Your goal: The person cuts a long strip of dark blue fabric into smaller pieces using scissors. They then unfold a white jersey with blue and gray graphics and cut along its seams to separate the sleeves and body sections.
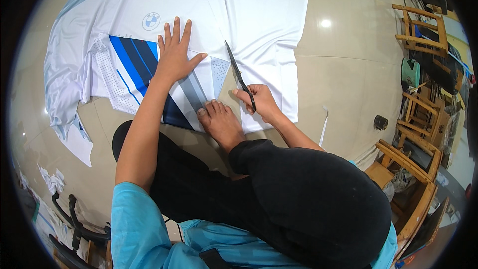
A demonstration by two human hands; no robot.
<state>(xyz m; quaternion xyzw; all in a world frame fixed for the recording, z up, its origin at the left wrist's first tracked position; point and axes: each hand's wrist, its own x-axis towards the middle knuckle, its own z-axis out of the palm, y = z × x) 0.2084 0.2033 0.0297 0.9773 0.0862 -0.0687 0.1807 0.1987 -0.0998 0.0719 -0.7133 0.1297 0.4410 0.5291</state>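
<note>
My left hand [174,57] lies flat, fingers spread, on the white fabric [264,30] just below a round printed emblem. Blue and navy striped panels [134,60] show under and beside it. My right hand [259,100] grips black scissors [239,77], which point up along a long edge or fold in the fabric; whether the blades are parted is unclear. My bare foot [219,122] rests on the lower part of the fabric, between my hands.
The fabric is spread over a tiled floor [343,74]. Wooden stools [420,45] and frames line the right side, with a small dark cylinder [380,122] nearby. White scraps [52,182] and a black chair base [77,229] are at lower left.
</note>
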